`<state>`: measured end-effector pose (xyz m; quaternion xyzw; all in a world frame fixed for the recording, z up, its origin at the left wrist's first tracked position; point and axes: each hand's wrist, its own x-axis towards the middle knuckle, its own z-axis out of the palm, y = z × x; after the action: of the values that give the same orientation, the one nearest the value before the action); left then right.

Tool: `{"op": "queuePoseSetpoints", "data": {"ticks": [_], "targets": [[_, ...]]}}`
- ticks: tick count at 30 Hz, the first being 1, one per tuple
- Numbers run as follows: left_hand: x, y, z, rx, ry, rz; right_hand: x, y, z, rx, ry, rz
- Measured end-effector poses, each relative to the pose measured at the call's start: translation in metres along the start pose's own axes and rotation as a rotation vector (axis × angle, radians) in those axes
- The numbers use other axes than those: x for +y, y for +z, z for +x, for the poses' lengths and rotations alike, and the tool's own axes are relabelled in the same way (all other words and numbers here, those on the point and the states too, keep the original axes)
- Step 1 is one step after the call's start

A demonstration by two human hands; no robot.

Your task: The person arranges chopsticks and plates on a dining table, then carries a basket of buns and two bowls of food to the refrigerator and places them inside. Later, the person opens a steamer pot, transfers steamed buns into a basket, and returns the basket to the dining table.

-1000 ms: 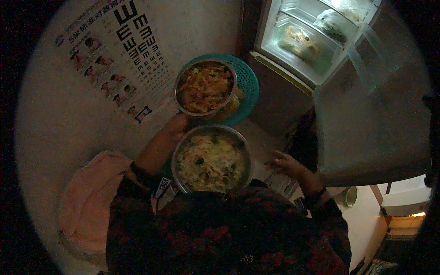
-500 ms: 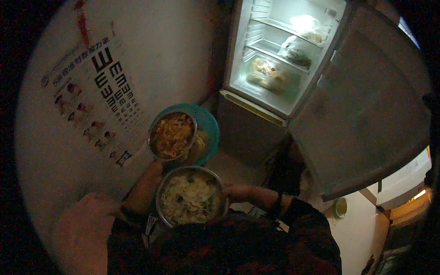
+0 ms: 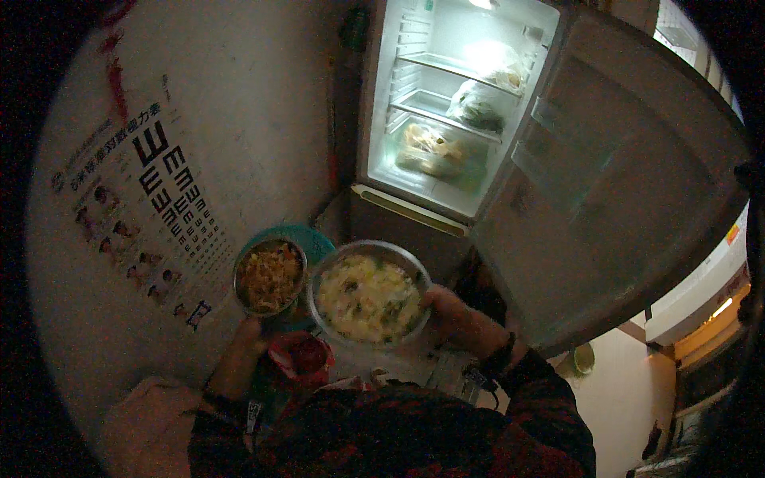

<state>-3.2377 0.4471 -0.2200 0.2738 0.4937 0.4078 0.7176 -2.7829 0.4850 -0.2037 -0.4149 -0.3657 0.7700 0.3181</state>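
Observation:
My right hand (image 3: pixel 453 317) grips the right rim of a wide metal bowl (image 3: pixel 315 312) filled with pale yellowish food and green bits. At the lower rim of a smaller metal bowl (image 3: pixel 304 275) holding brown shredded food (image 3: pixel 271 276), my left hand (image 3: pixel 252 333) is closed; its fingers are mostly hidden beneath the bowl. Both bowls are held side by side, the wide one to the right. Behind and under them shows a teal basin (image 3: pixel 320 245), partly covered. Ahead stands an open refrigerator (image 3: pixel 413 209), lit inside.
Bagged food (image 3: pixel 476 107) sits on the refrigerator shelves. Its door (image 3: pixel 629 183) swings wide to the right. A red container (image 3: pixel 300 357) is below the bowls, near my body. An eye chart (image 3: pixel 159 207) hangs on the left wall. A green container (image 3: pixel 584 360) stands at lower right.
The wide bowl has moved forward and right, away from my body, uncovering the red container. My right hand went with it. The view has shifted, so the refrigerator appears farther left.

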Motion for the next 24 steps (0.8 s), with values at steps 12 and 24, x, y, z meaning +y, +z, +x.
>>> {"op": "queuePoseSetpoints", "data": {"ticks": [12,24], "targets": [[-0.016,0.027,0.002,0.142,0.01,-0.108,-0.237,-0.067,0.13,0.058,-0.49,0.299],[0.028,0.062,0.059,0.306,-0.073,-0.188,-0.42,-0.188,0.333,0.247,-0.911,-0.058]]}}
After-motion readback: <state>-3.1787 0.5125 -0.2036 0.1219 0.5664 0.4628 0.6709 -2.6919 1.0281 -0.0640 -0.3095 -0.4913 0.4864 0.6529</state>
